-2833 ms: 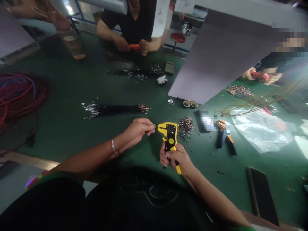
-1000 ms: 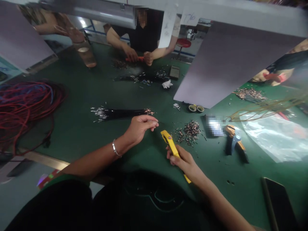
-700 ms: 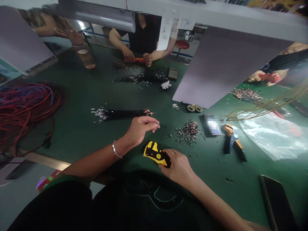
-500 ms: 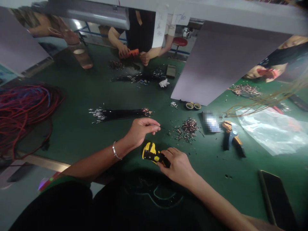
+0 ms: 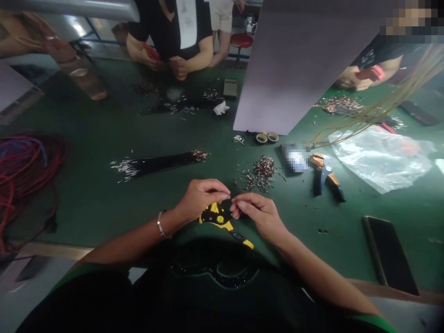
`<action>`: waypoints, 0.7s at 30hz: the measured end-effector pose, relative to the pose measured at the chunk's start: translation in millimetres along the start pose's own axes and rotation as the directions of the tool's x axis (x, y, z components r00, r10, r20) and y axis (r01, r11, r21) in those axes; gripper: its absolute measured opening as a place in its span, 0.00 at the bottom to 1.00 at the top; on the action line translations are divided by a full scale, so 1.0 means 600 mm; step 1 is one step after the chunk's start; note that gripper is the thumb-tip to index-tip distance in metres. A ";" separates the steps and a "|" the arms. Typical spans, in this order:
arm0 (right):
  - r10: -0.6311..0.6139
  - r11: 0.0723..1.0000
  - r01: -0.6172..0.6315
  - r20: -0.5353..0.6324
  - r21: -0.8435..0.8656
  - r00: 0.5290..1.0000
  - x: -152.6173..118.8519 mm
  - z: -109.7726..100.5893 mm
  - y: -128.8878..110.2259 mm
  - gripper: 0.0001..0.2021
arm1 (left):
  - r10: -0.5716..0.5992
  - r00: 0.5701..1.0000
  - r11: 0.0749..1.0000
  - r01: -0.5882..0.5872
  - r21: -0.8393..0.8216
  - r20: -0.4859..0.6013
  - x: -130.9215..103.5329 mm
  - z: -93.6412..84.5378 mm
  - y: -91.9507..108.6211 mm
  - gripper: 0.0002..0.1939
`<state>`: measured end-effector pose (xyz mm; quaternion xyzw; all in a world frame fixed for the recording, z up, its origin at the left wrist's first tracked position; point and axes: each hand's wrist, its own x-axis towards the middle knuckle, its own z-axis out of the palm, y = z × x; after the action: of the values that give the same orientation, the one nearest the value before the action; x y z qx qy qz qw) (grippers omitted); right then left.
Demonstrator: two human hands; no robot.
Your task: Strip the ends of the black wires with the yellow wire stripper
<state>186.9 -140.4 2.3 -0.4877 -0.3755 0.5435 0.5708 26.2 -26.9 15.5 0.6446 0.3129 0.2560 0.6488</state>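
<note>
The yellow-and-black pistol-shaped wire stripper (image 5: 221, 219), earlier in the right hand's (image 5: 262, 212) grasp, now lies on the smooth green tabletop (image 5: 114, 208), partly hidden by the hands. The left hand (image 5: 203, 196) pinches a thin dark wire (image 5: 231, 197), barely visible; the right's fingertips bunch beside it, their hold unclear. Beyond lie loose copper-and-black clippings (image 5: 264, 171) and a straight, silver-tipped black wire bundle (image 5: 161, 161).

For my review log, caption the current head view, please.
Left hand and right hand close together by a yellow tool, black wires and clippings beyond.
</note>
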 end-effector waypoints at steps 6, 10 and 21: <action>-0.003 1.000 0.003 -0.020 0.002 1.000 -0.002 -0.004 0.001 0.05 | 0.058 0.996 0.993 -0.064 0.097 0.065 -0.004 0.003 0.007 0.02; 0.001 0.998 -0.004 -0.049 -0.070 0.999 -0.003 -0.003 -0.007 0.04 | 0.065 0.995 0.990 -0.074 0.118 0.079 -0.004 0.003 0.005 0.02; -0.190 0.864 0.131 -0.075 -0.486 0.979 -0.004 -0.006 -0.009 0.05 | 0.186 0.979 0.949 -0.200 0.245 0.081 -0.005 0.004 -0.001 0.02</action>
<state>191.7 -142.9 6.9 -0.6124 -0.5025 0.3539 0.4973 25.6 -30.9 15.0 0.7564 0.2597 0.2580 0.5420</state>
